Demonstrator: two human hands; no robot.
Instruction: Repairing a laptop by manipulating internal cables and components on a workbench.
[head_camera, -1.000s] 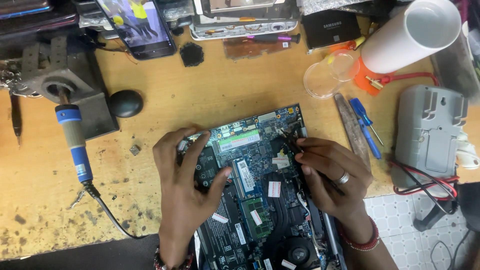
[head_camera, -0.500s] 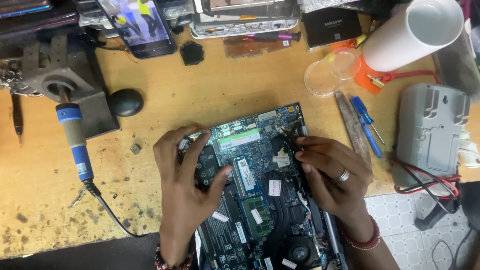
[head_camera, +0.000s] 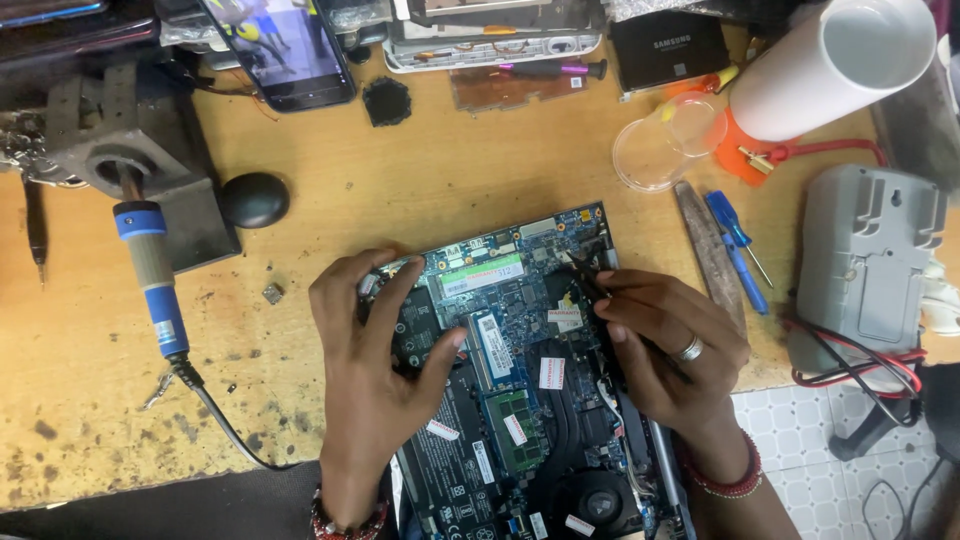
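A soldering iron (head_camera: 150, 275) with a blue handle is standing in its stand at the left of the wooden bench (head_camera: 90, 400). Beside it, the left hand (head_camera: 375, 350) is lying spread on the opened laptop (head_camera: 510, 400), fingers splayed and pressing the board near the middle of the bench. The right hand (head_camera: 665, 345) is pinching a thin dark tool (head_camera: 590, 280), its tip touching the board's upper right corner. Further right, blue screwdrivers (head_camera: 735, 245) are lying near a grey box (head_camera: 865, 265).
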